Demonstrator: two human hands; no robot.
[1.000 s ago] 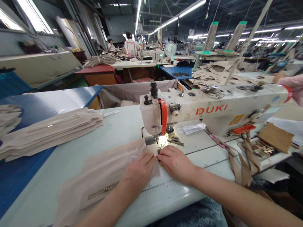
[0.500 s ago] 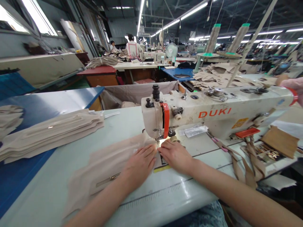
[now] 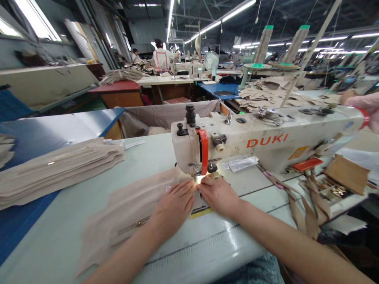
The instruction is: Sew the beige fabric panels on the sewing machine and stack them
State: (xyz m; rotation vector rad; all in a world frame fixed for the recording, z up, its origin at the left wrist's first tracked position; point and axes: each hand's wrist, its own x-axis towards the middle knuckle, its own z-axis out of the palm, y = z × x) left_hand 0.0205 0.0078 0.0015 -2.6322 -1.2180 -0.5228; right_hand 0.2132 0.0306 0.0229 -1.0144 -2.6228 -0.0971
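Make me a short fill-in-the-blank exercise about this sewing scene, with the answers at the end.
The sewing machine bears the word ____.
Of the left hand and right hand, the one farther from the fabric stack is the ____.
The beige fabric spreads mostly to the person's ____.
The two large thread cones have ____ tops.
Missing words: DUKI; right; left; green.

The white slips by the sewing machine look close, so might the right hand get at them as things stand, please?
Probably yes: the white slips lie uncovered just beyond the right hand, with open space between, though it would have to leave the fabric.
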